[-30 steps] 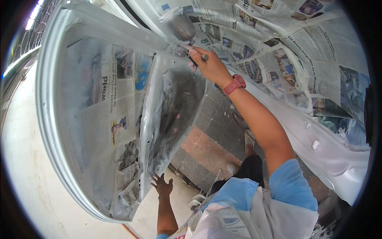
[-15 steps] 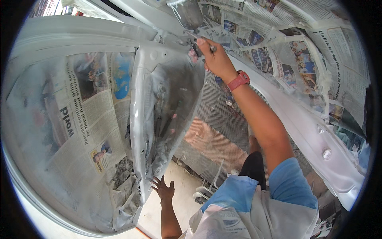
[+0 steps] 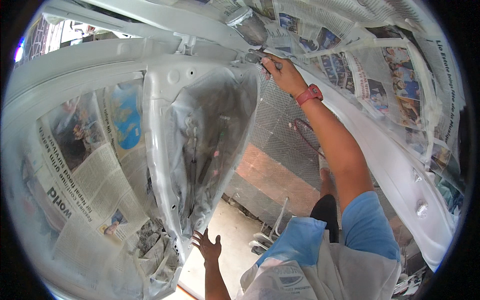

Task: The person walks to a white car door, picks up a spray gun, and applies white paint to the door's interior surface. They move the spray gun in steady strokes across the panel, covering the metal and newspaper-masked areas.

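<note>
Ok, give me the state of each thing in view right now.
car door: open, inner side masked with newspaper
newspaper: taped on, crumpled at the lower edge
right hand: raised, gripping a small tool at the door hinge area
left hand: open, fingers spread by the door's lower edge

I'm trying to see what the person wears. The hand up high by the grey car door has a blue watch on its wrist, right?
Not quite: the head view shows the watch on the right hand is red, not blue. That hand is indeed up high by the grey car door.
</note>
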Demonstrator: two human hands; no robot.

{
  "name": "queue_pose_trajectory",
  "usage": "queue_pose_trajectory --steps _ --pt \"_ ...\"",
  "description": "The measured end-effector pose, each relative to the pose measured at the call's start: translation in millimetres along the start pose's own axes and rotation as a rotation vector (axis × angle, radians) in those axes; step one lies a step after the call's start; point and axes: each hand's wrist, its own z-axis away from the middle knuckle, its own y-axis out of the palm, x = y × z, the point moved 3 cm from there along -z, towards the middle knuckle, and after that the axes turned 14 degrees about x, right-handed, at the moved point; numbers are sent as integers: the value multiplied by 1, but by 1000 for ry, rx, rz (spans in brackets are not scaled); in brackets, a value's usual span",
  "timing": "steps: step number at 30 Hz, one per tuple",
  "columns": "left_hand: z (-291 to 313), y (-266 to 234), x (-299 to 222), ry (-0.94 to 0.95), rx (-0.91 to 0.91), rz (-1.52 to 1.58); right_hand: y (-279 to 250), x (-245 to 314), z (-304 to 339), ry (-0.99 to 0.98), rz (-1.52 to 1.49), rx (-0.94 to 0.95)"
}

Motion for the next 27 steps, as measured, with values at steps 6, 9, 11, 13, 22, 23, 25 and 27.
queue_pose_trajectory --steps 6,9,11,13,22,23,25,27 --pt "1 -2 -6 -56 31 -77 -10 -39 -2 64 62 0" --pt "0 -3 -8 -62 30 -85 -15 -13 11 80 -57 52" --pt "0 -2 -9 -56 17 -76 -15 18 15 13 -153 100" --pt "-1 0 -10 -75 25 -85 -14 50 16 -74 -260 145" --pt "-5 4 -3 -84 28 -95 -32 117 16 -221 -394 336" --pt "-5 5 -2 -92 32 -104 -33 111 15 -182 -389 338" --pt "-6 5 -3 -99 41 -108 -35 91 16 -92 -326 302" --pt "-5 3 -5 -107 51 -107 -35 62 17 -28 -249 264"
